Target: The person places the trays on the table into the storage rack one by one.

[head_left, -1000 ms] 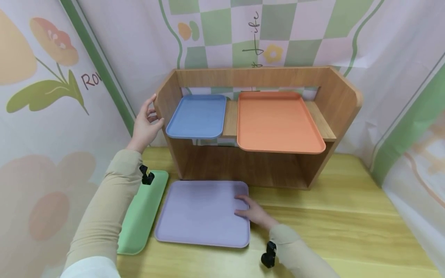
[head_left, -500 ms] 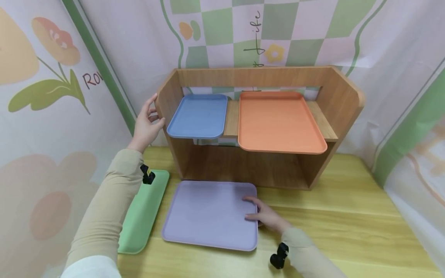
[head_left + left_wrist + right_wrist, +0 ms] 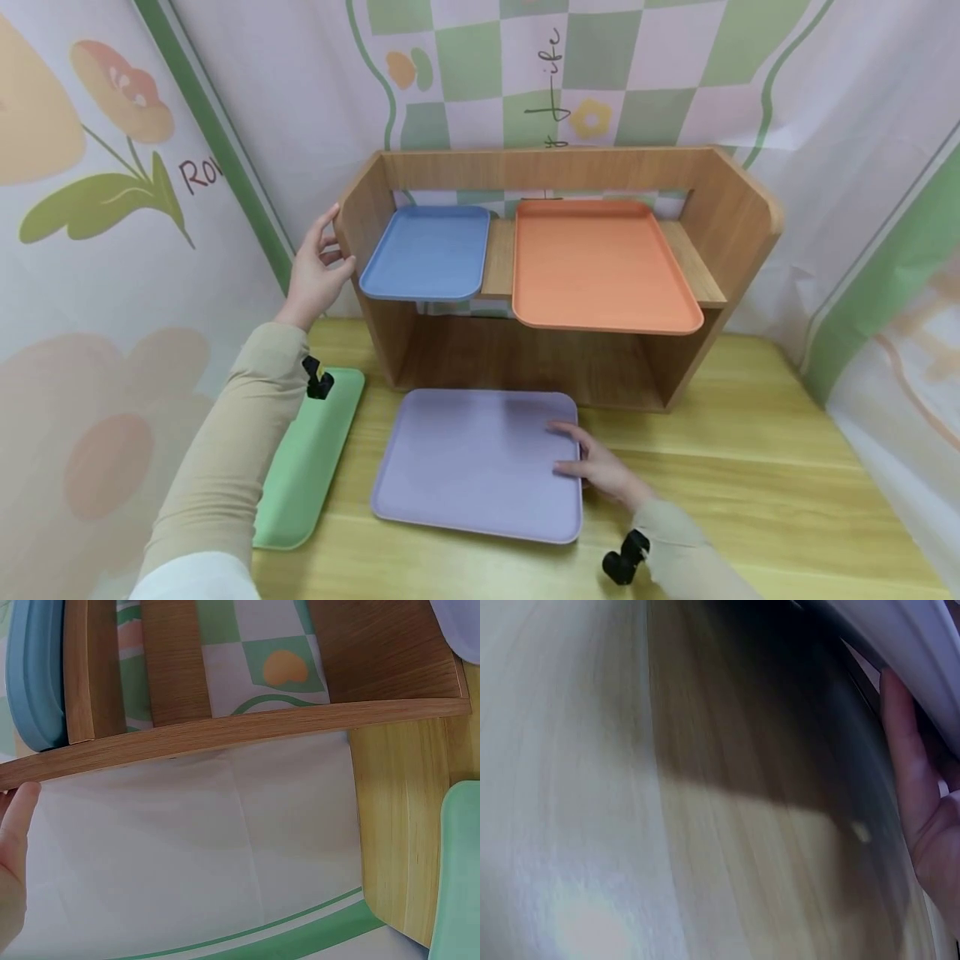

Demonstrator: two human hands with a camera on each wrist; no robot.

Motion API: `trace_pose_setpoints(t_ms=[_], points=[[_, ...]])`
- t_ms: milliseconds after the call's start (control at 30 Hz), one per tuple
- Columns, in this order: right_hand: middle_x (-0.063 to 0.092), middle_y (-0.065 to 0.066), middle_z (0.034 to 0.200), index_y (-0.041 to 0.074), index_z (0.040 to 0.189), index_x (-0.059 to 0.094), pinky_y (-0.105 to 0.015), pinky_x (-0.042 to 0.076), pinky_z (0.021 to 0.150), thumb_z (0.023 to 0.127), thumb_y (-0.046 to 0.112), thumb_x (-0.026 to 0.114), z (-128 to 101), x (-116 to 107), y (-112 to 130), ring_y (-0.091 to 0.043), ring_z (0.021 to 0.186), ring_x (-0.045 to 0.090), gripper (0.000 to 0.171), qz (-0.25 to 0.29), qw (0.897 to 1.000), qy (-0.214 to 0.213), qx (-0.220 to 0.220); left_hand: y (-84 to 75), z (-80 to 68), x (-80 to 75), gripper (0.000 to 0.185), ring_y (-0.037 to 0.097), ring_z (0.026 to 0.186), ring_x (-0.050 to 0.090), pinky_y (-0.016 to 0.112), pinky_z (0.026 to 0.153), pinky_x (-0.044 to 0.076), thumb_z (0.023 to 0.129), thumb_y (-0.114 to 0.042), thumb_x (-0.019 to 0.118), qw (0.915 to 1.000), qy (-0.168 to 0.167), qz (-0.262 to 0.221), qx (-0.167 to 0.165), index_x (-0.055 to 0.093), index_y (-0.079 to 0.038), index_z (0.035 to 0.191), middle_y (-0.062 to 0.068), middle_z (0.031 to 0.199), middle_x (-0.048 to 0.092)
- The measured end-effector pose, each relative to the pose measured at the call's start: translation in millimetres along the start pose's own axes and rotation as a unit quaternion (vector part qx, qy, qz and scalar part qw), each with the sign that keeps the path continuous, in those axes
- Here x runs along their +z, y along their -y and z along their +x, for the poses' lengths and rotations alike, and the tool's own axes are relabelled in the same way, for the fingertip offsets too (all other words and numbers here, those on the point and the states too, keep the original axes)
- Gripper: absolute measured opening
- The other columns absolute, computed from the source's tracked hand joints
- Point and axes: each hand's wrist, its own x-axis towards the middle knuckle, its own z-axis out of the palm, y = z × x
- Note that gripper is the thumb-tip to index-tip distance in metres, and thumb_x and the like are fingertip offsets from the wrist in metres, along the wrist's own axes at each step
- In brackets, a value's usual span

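I see the purple tray (image 3: 480,462) flat on the counter (image 3: 750,483) just near of the wooden shelf (image 3: 555,275), long axis left-right. My right hand (image 3: 600,467) pinches its right edge, fingers on top; my left hand (image 3: 315,271) rests open against the shelf's left wall.

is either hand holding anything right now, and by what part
The right hand grips the purple tray by its right edge. The left hand rests against the wooden shelf at its left side panel.
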Motion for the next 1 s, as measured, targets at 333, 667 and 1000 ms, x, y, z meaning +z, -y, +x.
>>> trace_pose_setpoints(t_ms=[333, 667, 1000], points=[[0.026, -0.041, 0.133, -0.006, 0.142, 0.021, -0.032, 0.057, 0.077, 0.087, 0.005, 0.065, -7, -18, 1, -0.012, 0.094, 0.06, 0.072, -0.004, 0.999, -0.02, -0.028, -1.2, 1.6, 0.1, 0.075, 0.035, 0.117, 0.054, 0.046, 0.098, 0.05, 0.089, 0.0, 0.058, 1.0, -0.001, -0.003, 0.002, 0.026, -0.034, 0.148, 0.018, 0.137, 0.044], [0.048, -0.016, 0.117, 0.005, 0.146, 0.021, -0.033, 0.058, 0.073, 0.09, 0.002, 0.059, -6, -22, -5, -0.01, 0.087, 0.063, 0.068, 0.043, 0.995, -0.094, 0.004, 2.2, 0.7, -0.9, 0.076, 0.035, 0.118, 0.053, 0.046, 0.1, 0.048, 0.09, -0.001, 0.059, 1.0, -0.002, 0.007, -0.006, 0.025, -0.037, 0.148, 0.016, 0.14, 0.042], [0.037, -0.016, 0.126, 0.007, 0.15, 0.012, -0.025, 0.057, 0.069, 0.093, -0.004, 0.05, 9, -4, -5, -0.004, 0.079, 0.061, 0.069, 0.114, 0.974, -0.193, 0.03, 1.4, 1.9, -0.9, 0.076, 0.035, 0.118, 0.053, 0.046, 0.1, 0.048, 0.09, -0.001, 0.058, 1.0, -0.001, 0.005, -0.005, 0.025, -0.038, 0.148, 0.015, 0.142, 0.04]])
